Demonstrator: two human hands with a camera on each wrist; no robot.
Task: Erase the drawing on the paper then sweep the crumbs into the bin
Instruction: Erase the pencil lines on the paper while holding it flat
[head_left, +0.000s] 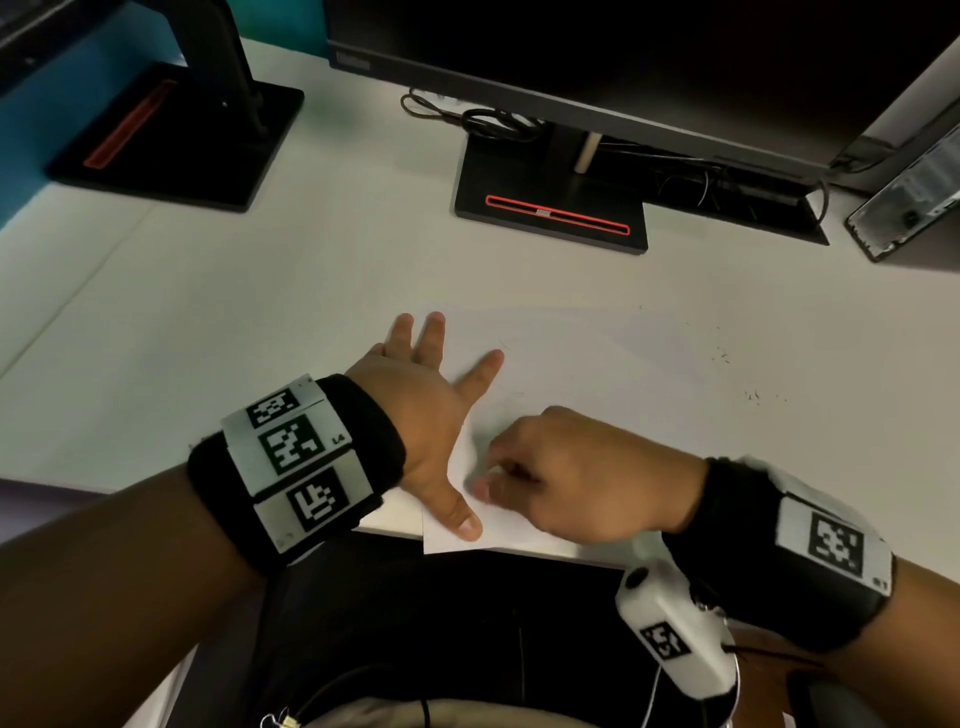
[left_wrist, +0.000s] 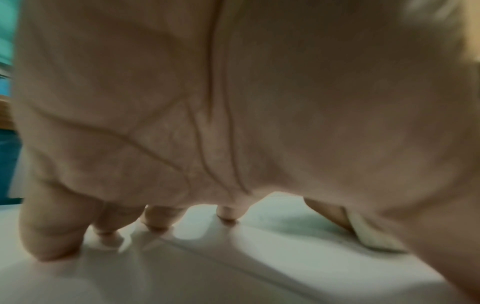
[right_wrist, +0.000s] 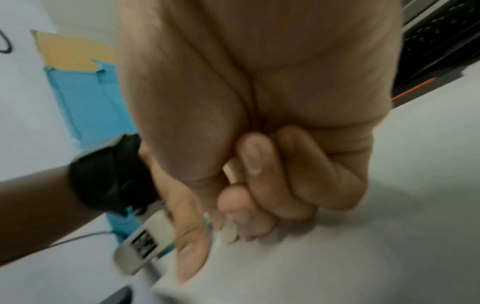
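- Pressing flat on the left side of the paper (head_left: 571, 364), the left hand (head_left: 431, 415) is lying with its fingers spread and straight, thumb stretched toward the near edge; it is gripping nothing and only pinning the sheet to the white counter (head_left: 260, 291).
- Sitting near the front edge of the counter, the paper is overhanging that edge a little by the left thumb.
- Curling tightly just right of the left thumb, the right hand (head_left: 566, 478) is bearing down on the near part of the sheet; the right wrist view is showing a pale sliver between the fingertips (right_wrist: 244, 218), probably an eraser (right_wrist: 230, 234), though it is too blurred to be sure.
- Judging by this, the erasing step is under way and probably nearing its end: hardly any pencil line is showing on the sheet, only faint marks near the hands.
- Lying further right, dark crumbs (head_left: 753, 395) are dotting the counter beyond the paper's right side.
- Looking ahead, the next move is calling for gathering those crumbs toward a bin, which is showing in no view.
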